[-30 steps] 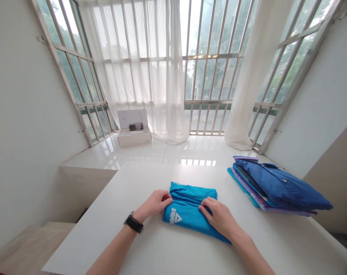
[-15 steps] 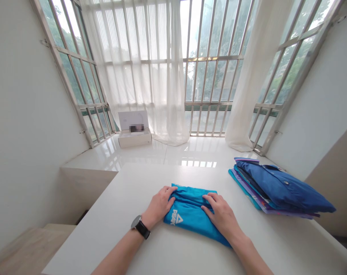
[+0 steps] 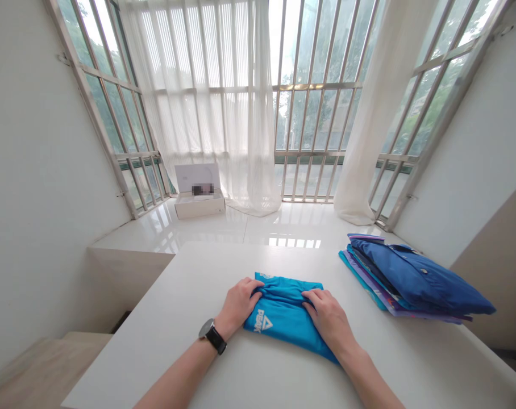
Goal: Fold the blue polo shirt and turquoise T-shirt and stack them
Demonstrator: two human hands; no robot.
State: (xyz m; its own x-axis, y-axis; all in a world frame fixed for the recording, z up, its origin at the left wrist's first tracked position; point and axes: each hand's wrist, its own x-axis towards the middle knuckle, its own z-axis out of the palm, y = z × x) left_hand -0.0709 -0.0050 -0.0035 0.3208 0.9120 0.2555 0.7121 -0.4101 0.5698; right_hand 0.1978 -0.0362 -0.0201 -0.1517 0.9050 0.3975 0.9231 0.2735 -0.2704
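Note:
A bright blue shirt (image 3: 287,324), folded into a flat bundle with a white triangle logo and lettering near its left end, lies on the white table (image 3: 155,341). My left hand (image 3: 240,304), with a black-strapped watch on its wrist, grips the bundle's left edge between thumb and fingers. At the right end, my right hand (image 3: 326,312) pinches the cloth in the same way. Between the two hands the fabric is bunched into creases running from side to side. Part of the shirt's right end is hidden under my right hand.
To the right stands a pile of folded clothes (image 3: 424,278), a dark blue garment on top. A white box (image 3: 200,205) with its lid raised sits on the window ledge (image 3: 258,224) beyond the table. Sheer curtains (image 3: 253,142) hang before the barred window.
My right thumb and fingers have drawn closer together on the cloth. Both hands have otherwise barely moved, and the shirt lies in nearly the same place.

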